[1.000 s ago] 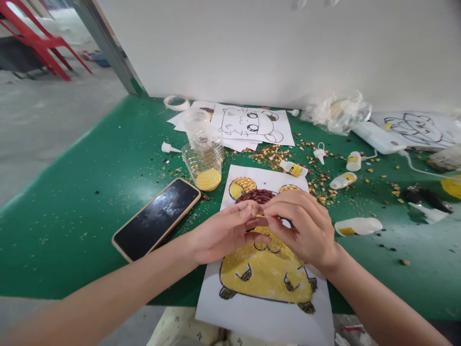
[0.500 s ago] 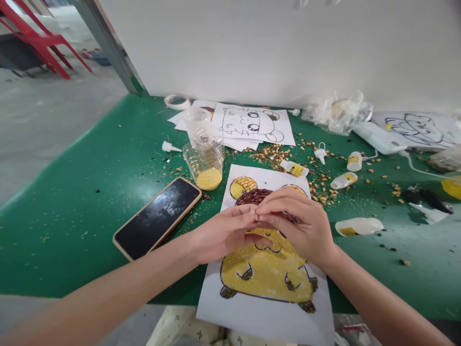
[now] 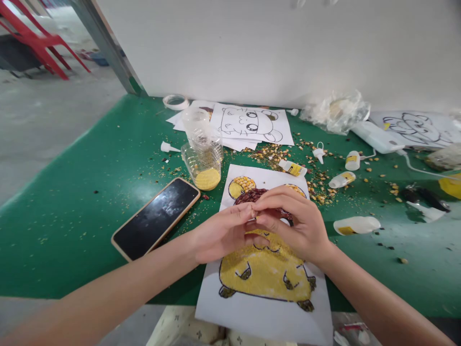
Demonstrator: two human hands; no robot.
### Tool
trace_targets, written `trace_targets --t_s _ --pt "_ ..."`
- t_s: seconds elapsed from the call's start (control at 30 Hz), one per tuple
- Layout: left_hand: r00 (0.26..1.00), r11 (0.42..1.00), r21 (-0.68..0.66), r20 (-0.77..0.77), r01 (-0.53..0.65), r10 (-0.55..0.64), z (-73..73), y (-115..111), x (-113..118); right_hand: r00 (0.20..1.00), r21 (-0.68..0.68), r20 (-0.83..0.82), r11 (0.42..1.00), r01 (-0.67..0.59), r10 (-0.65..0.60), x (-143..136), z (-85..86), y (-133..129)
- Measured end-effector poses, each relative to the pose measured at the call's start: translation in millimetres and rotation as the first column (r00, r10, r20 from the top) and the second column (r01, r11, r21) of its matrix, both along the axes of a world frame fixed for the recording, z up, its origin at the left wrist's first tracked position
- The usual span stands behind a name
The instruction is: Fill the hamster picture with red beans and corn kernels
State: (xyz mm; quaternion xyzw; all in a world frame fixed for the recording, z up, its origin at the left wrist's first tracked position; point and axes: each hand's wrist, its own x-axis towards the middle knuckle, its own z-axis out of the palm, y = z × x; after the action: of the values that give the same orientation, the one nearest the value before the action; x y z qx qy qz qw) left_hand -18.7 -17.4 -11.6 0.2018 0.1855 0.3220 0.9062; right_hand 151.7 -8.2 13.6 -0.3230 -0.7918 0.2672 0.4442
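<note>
Over the upper part of a seed-covered animal picture (image 3: pixel 266 276), my two hands meet at their fingertips. My left hand (image 3: pixel 225 233) comes in from the left with thumb and forefinger drawn together, its lower fingers loosely curled. From the right, the thumb and fingers of my right hand (image 3: pixel 297 221) pinch at the tip of the left thumb. Whatever lies between the fingertips is too small to make out. The picture has a yellow grainy body, dark red beans (image 3: pixel 248 196) on the head and corn kernels (image 3: pixel 245 182) in the ears; my hands cover part of the face.
A phone (image 3: pixel 156 218) lies left of the picture, near clear plastic cups (image 3: pixel 203 156), one holding yellow grains. Loose seeds (image 3: pixel 270 154), glue bottles (image 3: pixel 356 225) and a plastic bag (image 3: pixel 336 113) spread across the green table. Outline drawings (image 3: pixel 252 122) lie by the white wall.
The fingertips have shifted slightly against each other, still touching. The whole view has moved a little; nothing on the table has visibly changed place.
</note>
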Motion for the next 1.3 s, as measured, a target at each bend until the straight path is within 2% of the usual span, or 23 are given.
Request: trace_targets --t_s 0.13,0.2,0.47,0.73,0.9,1.1,1.17,1.3 --pt "0.999 1.000 0.006 -0.013 -0.030 0.030 0.5 0.0 0.4 0.998 0.189 -0.034 0.980 0.065 -0.059 -0.3 -3.8 -0.9" --pt "0.999 0.999 0.010 -0.029 -0.038 0.038 1.0 0.3 0.5 0.997 0.241 -0.015 0.967 0.078 -0.077 0.7 -5.3 -1.7" --pt "0.995 0.998 0.050 -0.099 -0.026 0.031 0.9 0.9 -3.2 0.993 0.270 0.105 0.962 0.031 -0.061 4.3 -4.7 -2.6" --pt "0.991 0.997 0.068 -0.134 0.021 -0.012 2.0 2.4 -2.9 0.986 0.141 0.153 0.989 0.049 -0.070 -3.2 -5.2 -2.8" --pt "0.997 0.996 0.058 0.006 0.070 -0.071 4.7 3.6 -1.7 0.995 0.112 0.089 0.993 0.033 -0.044 -4.1 -8.9 -4.1" --pt "0.990 0.995 0.026 0.096 0.099 -0.101 8.7 5.4 -3.4 0.997 0.106 0.050 0.993 0.058 -0.063 -0.6 -9.1 -5.1" --pt "0.988 0.993 0.009 0.107 0.114 -0.114 10.0 6.1 -4.1 0.995 0.076 -0.009 0.992 0.097 -0.097 1.8 -9.3 -3.3" --pt "0.986 0.992 -0.022 0.120 0.123 -0.119 11.0 6.7 -5.8 0.956 -0.036 -0.164 0.970 0.239 -0.242 8.1 -10.3 6.9"
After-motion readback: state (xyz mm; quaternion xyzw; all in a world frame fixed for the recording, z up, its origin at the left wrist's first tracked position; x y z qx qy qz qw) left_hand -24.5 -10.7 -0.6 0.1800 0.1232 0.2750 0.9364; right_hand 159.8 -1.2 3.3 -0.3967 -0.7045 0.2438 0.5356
